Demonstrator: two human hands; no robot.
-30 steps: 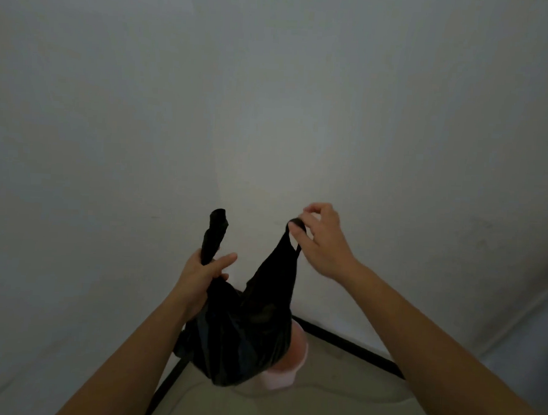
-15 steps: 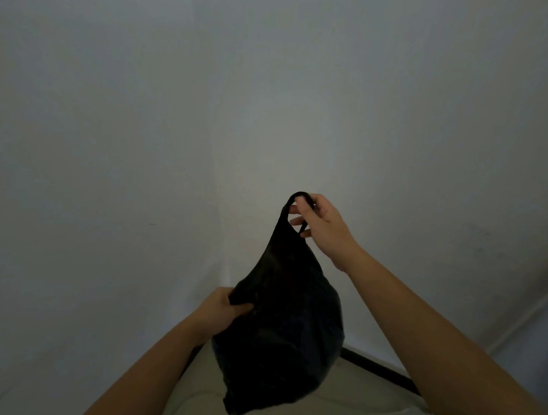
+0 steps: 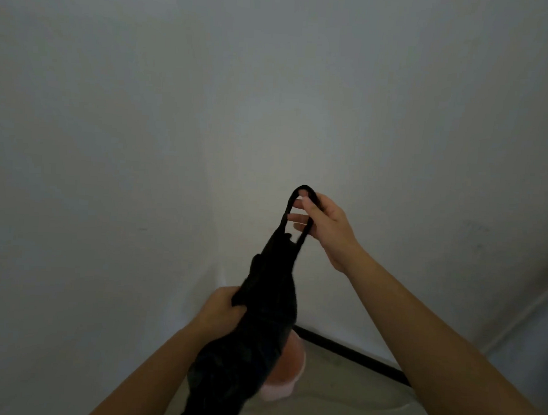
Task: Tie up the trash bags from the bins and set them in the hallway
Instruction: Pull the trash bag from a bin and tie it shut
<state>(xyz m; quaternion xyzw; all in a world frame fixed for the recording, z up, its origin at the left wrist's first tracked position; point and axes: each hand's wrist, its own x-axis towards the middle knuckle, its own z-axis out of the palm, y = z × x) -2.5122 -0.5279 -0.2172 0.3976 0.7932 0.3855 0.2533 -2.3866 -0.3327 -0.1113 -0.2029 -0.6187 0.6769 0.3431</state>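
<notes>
The bag (image 3: pixel 259 333) was held lifted out above the bin (image 3: pixel 290 378), not yet knotted; tying and the hallway trip were judged left. Its long axis ran steeply, loop (image 3: pixel 303 188) uppermost. The loop was pinched by the right hand (image 3: pixel 327 230), the bag's side gripped by the left hand (image 3: pixel 219 310).

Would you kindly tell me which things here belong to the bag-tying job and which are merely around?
Job: black trash bag, held by its handle loop in the right hand and gripped lower by the left hand; pink bin behind it.
Merely around: white wall; black baseboard strip; floor.
</notes>
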